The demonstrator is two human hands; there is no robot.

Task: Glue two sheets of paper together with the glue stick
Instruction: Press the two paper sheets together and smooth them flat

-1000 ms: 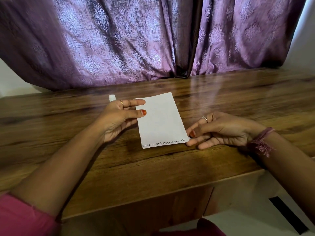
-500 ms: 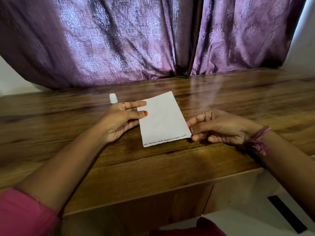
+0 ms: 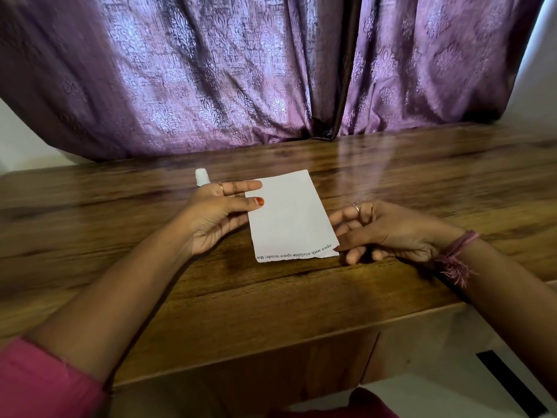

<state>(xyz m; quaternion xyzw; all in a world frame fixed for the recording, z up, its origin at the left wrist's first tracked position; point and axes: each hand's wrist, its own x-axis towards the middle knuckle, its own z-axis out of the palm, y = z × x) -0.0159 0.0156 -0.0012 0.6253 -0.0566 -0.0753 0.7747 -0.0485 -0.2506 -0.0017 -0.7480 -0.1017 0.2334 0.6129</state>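
Note:
A white sheet of paper [image 3: 291, 214], with a line of print along its torn near edge, lies slightly raised over the wooden table [image 3: 271, 300]. My left hand [image 3: 217, 215] pinches its left edge, thumb on top. My right hand [image 3: 388, 232] holds the near right corner with its fingertips. Only one sheet shows; I cannot tell whether a second lies under it. The glue stick [image 3: 201, 177], white-capped, stands upright just behind my left hand, its lower part hidden by my fingers.
Purple patterned curtains [image 3: 241, 70] hang along the table's far edge. The table's front edge runs close to my body, with a drawer front below it. A white surface with a dark slot [image 3: 509, 384] sits at lower right.
The paper stays between both hands, shifting only slightly. My right fingers have re-set themselves at the near right corner. My left hand keeps its pinch.

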